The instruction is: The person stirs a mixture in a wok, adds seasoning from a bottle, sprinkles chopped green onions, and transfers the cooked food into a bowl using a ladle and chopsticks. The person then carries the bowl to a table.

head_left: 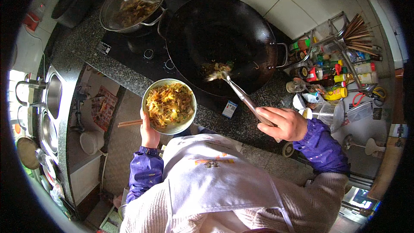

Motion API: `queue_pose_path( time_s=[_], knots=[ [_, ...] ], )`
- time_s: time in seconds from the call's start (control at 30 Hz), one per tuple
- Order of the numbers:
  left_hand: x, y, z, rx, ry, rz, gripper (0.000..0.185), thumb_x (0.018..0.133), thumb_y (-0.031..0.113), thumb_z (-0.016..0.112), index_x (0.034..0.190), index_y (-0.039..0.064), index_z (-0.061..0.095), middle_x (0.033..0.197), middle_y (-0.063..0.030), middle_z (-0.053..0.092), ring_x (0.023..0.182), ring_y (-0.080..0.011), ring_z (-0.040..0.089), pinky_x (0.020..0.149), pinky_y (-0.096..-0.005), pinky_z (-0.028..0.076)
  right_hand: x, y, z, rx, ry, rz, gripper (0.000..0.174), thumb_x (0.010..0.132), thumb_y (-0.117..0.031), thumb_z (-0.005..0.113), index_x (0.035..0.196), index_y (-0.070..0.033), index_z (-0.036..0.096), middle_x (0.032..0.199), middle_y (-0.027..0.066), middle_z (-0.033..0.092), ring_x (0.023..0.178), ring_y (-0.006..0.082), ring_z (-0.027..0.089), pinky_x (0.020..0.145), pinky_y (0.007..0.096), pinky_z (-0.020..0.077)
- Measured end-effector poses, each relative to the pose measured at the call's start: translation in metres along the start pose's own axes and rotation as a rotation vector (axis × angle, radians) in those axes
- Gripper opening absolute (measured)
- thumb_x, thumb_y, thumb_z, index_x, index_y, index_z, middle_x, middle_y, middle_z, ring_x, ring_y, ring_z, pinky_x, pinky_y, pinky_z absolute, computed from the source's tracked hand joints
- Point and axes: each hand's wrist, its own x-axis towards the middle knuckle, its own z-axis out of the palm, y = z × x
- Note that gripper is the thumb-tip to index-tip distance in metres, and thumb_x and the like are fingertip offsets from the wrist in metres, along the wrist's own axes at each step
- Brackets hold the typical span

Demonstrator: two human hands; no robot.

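Observation:
My left hand [149,132] holds a white bowl [195,103] filled with stir-fried noodles and shredded vegetables [169,105], just in front of the wok's near left rim. A pair of wooden chopsticks [130,123] sticks out to the left beneath the same hand. In my right hand [283,124] is the handle of a metal spatula [243,97], which slants down into a large black wok [223,32]. The spatula's blade is blurred and touches a small heap of food [215,68] near the wok's front wall.
A glass-lidded pot [132,5] with food stands left of the wok, and a dark pot [72,6] sits farther left. Seasoning bottles [334,94], a metal rack [351,61] and bundled chopsticks [359,35] crowd the right side. A double sink [54,97] lies at far left.

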Motion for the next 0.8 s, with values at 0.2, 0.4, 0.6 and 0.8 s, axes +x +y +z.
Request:
queue_pose_path(
  time_s=[0.2, 0.4, 0.6, 0.8],
  knots=[
    [0.004, -0.005, -0.01, 0.053, 0.016, 0.045, 0.054, 0.098, 0.043, 0.046, 0.142, 0.014, 0.037, 0.141, -0.003, 0.044, 0.129, -0.0201, 0.042, 0.109, -0.0392, 0.033, 0.021, 0.008, 0.009, -0.015, -0.065, 0.011, 0.02, 0.077, -0.011, 0.067, 0.097, -0.008, 0.065, 0.118, 0.0189, 0.059, 0.101, 0.0294, 0.063, 0.074, 0.032, 0.0581],
    [0.005, -0.006, -0.016, -0.024, 0.035, -0.041, 0.053, 0.098, 0.042, 0.047, 0.142, 0.013, 0.036, 0.14, -0.0026, 0.044, 0.129, -0.019, 0.041, 0.109, -0.038, 0.033, 0.002, -0.005, -0.017, -0.09, -0.148, -0.023, 0.02, 0.076, -0.013, 0.066, 0.095, -0.008, 0.065, 0.117, 0.0211, 0.059, 0.1, 0.0277, 0.064, 0.071, 0.0313, 0.0581],
    [0.005, -0.005, -0.013, 0.032, 0.06, -0.003, 0.053, 0.098, 0.04, 0.048, 0.143, 0.014, 0.035, 0.142, -0.0017, 0.041, 0.131, -0.0187, 0.039, 0.109, -0.0377, 0.033, 0.024, 0.04, 0.031, 0.001, 0.012, 0.082, 0.03, 0.07, -0.006, 0.071, 0.099, -0.006, 0.066, 0.119, 0.0242, 0.057, 0.098, 0.0344, 0.064, 0.076, 0.0358, 0.0576],
    [0.007, -0.001, -0.012, 0.077, 0.009, 0.037, 0.053, 0.098, 0.04, 0.049, 0.141, 0.014, 0.036, 0.14, -0.0014, 0.043, 0.13, -0.0182, 0.04, 0.108, -0.0373, 0.033, 0.038, 0.036, 0.028, 0.036, 0.024, 0.055, 0.021, 0.077, -0.011, 0.068, 0.097, -0.006, 0.066, 0.113, 0.0215, 0.06, 0.087, 0.0296, 0.065, 0.067, 0.0343, 0.0571]
  ],
)
